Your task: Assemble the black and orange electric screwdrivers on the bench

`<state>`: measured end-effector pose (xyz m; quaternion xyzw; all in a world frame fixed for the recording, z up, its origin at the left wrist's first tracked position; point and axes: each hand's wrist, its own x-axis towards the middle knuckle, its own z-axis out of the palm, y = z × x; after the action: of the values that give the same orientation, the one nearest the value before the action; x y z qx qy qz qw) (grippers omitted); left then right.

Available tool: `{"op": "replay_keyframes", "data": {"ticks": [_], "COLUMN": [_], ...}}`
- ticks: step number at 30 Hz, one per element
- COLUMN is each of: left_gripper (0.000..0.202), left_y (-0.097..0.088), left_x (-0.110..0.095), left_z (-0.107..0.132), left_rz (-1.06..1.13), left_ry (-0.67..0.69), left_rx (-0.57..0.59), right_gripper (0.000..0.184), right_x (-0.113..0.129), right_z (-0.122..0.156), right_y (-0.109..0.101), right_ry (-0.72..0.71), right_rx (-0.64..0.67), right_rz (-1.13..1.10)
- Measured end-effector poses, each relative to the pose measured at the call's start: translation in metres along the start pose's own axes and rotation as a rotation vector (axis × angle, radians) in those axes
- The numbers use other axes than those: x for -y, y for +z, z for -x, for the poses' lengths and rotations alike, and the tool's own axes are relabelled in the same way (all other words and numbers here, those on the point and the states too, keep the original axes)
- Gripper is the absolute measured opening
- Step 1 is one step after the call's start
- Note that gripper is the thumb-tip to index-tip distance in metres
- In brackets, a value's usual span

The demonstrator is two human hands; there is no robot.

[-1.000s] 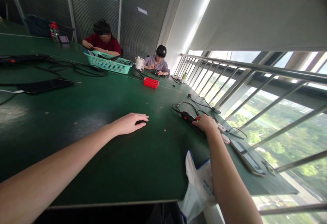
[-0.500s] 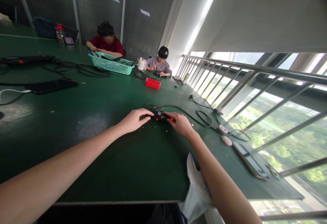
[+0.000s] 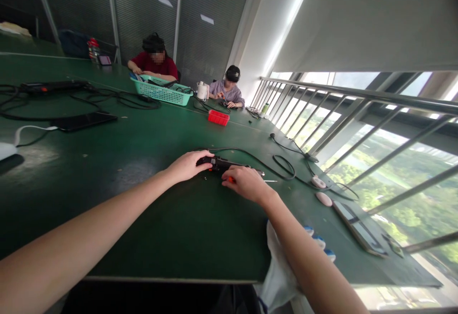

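A long black device point(image 3: 223, 163) with a cord and a small orange-red part lies on the green table point(image 3: 171, 237) in front of me. My left hand point(image 3: 189, 165) is closed on its left end, thumb on the near side and fingers over the top. My right hand point(image 3: 246, 181) is curled around a screwdriver point(image 3: 271, 181); its orange handle shows between the fingers and its thin metal shaft points right. That hand is just in front of the device's right half and hides part of it. Tiny light bits point(image 3: 205, 178) lie near my left hand.
A black cord point(image 3: 286, 167) loops to the right. Beyond are a red tray point(image 3: 218, 118), a green basket point(image 3: 164, 92) and two people. White gloves point(image 3: 281, 266) hang over the near edge under my right forearm. A phone point(image 3: 89, 120) lies left; a railing point(image 3: 343, 95) runs right.
My right hand has come off the device's end and moved nearer to me, with the screwdriver's shaft now showing to the right. More of the device's length is visible. The view has shifted slightly.
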<state>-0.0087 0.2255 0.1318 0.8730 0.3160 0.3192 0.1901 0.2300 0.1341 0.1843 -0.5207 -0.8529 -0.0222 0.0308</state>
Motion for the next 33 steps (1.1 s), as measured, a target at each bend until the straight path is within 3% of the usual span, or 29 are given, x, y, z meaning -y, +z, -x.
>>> {"op": "replay_keyframes", "data": {"ticks": [4, 16, 21, 25, 33], "left_gripper": [0.06, 0.058, 0.058, 0.059, 0.059], "left_y": [-0.01, -0.003, -0.003, -0.002, -0.002], "left_x": [0.009, 0.018, 0.013, 0.005, 0.002], "left_z": [0.003, 0.007, 0.008, 0.009, 0.009], "left_rz": [0.021, -0.062, -0.127, -0.156, -0.187], "left_ry": [0.049, 0.051, 0.052, 0.074, 0.072], "left_rx": [0.145, 0.074, 0.085, 0.105, 0.096], "right_gripper": [0.014, 0.013, 0.015, 0.012, 0.015], "right_x": [0.003, -0.001, 0.003, 0.004, 0.008], "right_z": [0.002, 0.002, -0.001, -0.005, -0.012], "right_y": [0.003, 0.005, 0.006, 0.01, 0.021], "right_ry": [0.015, 0.036, 0.092, 0.043, 0.027], "right_rx": [0.02, 0.026, -0.149, -0.316, -0.417], "right_rz": [0.007, 0.001, -0.045, -0.111, -0.143]}}
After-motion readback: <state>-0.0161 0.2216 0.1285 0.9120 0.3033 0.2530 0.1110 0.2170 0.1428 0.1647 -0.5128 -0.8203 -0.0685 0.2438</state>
